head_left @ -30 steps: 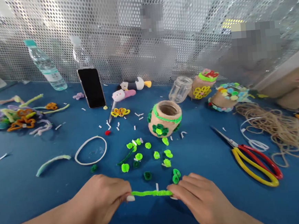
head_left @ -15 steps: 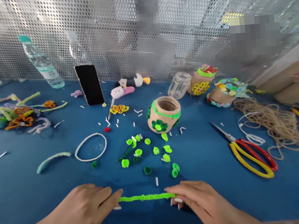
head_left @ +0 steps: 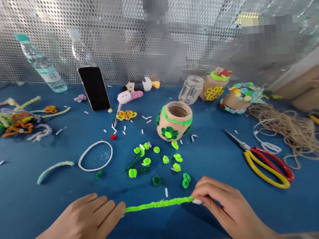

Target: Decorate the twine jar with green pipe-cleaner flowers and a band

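A bright green fuzzy pipe cleaner point(head_left: 159, 204) stretches nearly straight between my hands near the table's front edge. Its left end is pinched by my left hand point(head_left: 87, 222), which is low over the table. The fingertips of my right hand point(head_left: 222, 203) grip the right end. Beyond it lie several small green curled pieces, such as a light green one point(head_left: 132, 173) and a dark green one point(head_left: 156, 180). Behind them stands a twine-wrapped jar point(head_left: 173, 124) with a green band and a dark green flower.
Red-and-yellow-handled scissors point(head_left: 262, 163) and tangled twine point(head_left: 290, 131) lie at the right. A white ring point(head_left: 81, 157) and a pale green strip point(head_left: 54, 170) are at the left. Farther back are a phone point(head_left: 95, 88), a bottle point(head_left: 43, 66) and a glass jar point(head_left: 191, 90).
My right hand has moved slightly right and up, lifting its end of the green pipe cleaner. More of the pipe cleaner shows between my hands. My left hand has shifted slightly left.
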`<state>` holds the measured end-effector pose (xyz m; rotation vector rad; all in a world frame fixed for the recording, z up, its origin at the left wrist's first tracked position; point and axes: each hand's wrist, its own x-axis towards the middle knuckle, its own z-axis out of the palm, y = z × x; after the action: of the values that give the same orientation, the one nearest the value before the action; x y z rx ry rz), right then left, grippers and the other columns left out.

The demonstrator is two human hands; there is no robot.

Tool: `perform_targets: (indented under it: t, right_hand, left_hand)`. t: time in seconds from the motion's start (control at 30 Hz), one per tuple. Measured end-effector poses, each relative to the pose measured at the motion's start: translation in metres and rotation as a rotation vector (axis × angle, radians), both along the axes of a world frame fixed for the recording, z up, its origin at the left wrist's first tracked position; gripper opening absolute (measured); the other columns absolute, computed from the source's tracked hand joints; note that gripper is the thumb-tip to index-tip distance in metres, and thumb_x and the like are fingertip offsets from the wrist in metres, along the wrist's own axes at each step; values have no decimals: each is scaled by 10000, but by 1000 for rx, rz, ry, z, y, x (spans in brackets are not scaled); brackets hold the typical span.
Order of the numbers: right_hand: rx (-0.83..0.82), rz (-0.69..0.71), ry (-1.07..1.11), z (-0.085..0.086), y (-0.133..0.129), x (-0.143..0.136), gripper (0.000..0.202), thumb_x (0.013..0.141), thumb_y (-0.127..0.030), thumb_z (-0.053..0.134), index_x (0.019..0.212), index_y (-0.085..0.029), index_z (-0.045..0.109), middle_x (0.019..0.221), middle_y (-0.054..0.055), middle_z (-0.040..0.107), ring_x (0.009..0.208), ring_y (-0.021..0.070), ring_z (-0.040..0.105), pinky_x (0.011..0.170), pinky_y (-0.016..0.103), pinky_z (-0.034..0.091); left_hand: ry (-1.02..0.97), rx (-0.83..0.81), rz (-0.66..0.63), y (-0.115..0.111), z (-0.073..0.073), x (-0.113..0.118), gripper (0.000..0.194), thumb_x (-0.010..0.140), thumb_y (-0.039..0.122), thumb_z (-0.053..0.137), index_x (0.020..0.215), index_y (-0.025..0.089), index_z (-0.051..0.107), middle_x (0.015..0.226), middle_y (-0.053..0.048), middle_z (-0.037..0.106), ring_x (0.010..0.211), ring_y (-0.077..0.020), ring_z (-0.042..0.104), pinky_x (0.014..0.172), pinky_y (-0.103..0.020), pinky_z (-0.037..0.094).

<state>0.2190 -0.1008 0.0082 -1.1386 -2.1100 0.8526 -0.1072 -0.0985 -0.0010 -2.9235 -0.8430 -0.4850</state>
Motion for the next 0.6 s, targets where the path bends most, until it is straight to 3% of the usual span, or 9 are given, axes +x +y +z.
perform_targets:
  t: [0.1,0.23,0.4,0.5,0.6]
  right_hand:
    - [-123,-19,-7,-5,1,0,185,924,-151,403,789,-200,519,739,-10,530,630,96,500,570,211,395]
    - [-266,-28,12,-10,6,-5,237,938,-209,390,723,-195,488,716,-11,512,634,103,497,582,222,399]
    - [-142,-22,21,-10,7,-19,179,920,-170,411,764,-189,496,748,-1,523,669,110,501,610,232,403]
    - [6,31,22,-8,4,-26,125,896,-126,431,825,-179,519,773,18,542,703,124,513,627,243,421]
    - [175,74,-2,-9,0,-28,120,870,-79,451,883,-159,540,788,42,560,723,140,512,654,261,442]
  left_hand:
    - [87,35,-61,3,-1,-2,410,920,80,200,1063,129,581,763,-37,644,643,-141,547,646,-261,388]
    - [189,72,18,8,3,-2,448,874,29,218,1096,170,581,774,-30,661,672,-158,582,678,-280,423]
    - [136,46,148,14,24,19,355,934,272,313,1091,187,620,953,-111,648,894,-262,586,750,-391,460]
    - [-7,-151,18,18,34,41,332,932,280,349,1133,154,580,1030,-107,647,925,-243,595,757,-365,490]
    - [-171,-659,20,25,34,62,236,891,200,415,994,176,625,912,-49,677,813,-176,638,714,-286,515]
